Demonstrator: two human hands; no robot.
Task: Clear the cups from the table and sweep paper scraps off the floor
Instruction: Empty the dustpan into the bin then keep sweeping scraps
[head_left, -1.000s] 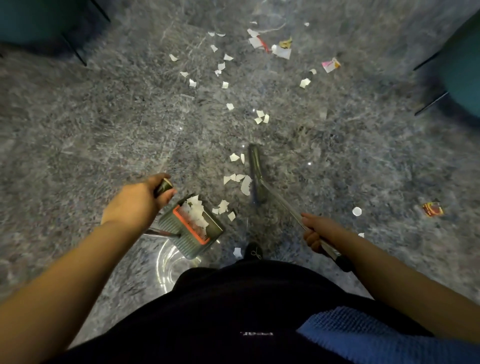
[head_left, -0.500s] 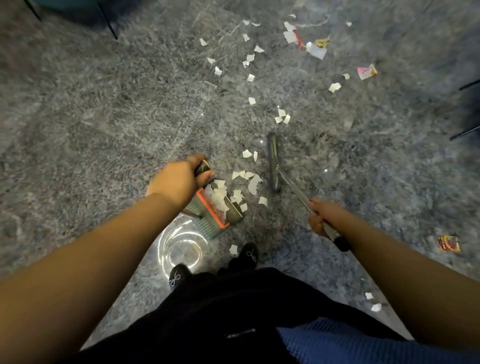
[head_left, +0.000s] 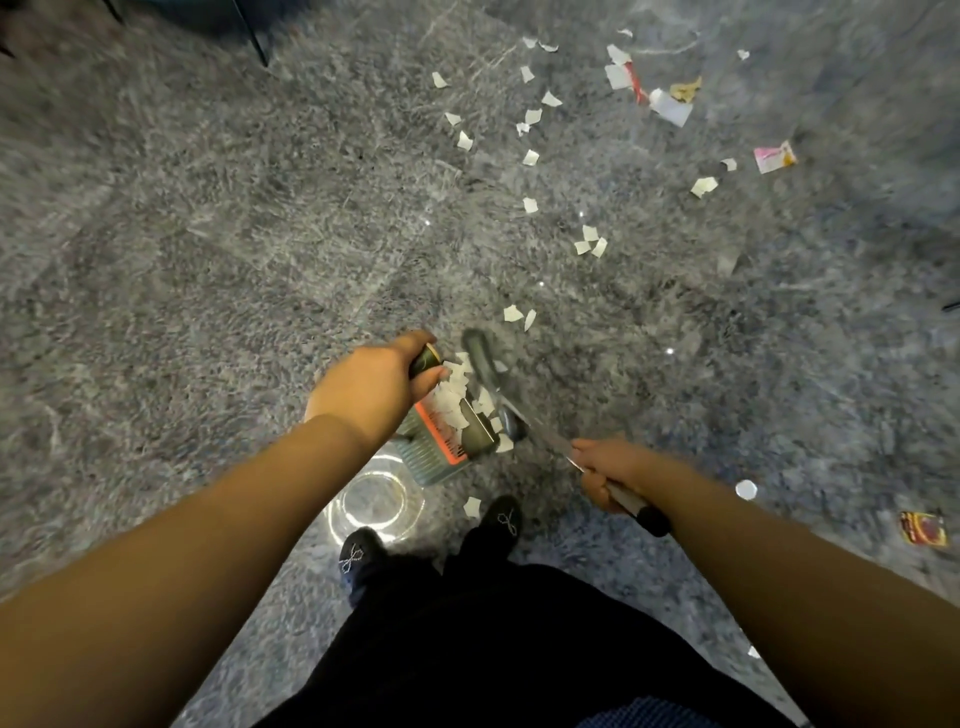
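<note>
My left hand grips the black handle of a grey dustpan with an orange edge, standing on the grey marbled floor in front of my feet. White paper scraps lie piled in the pan. My right hand grips the metal handle of a broom, whose dark head lies blurred against the pan's mouth. More white scraps are strewn across the floor ahead, two of them just beyond the broom head.
My black shoes stand just behind the pan, one scrap between them. Coloured wrappers lie far right and near right. A white disc lies right of my right hand. Dark chair legs stand top left.
The broom head swept left from beside the scraps up to the dustpan's mouth, pushing the scraps into the pan. My view shifted forward and the pan moved slightly right.
</note>
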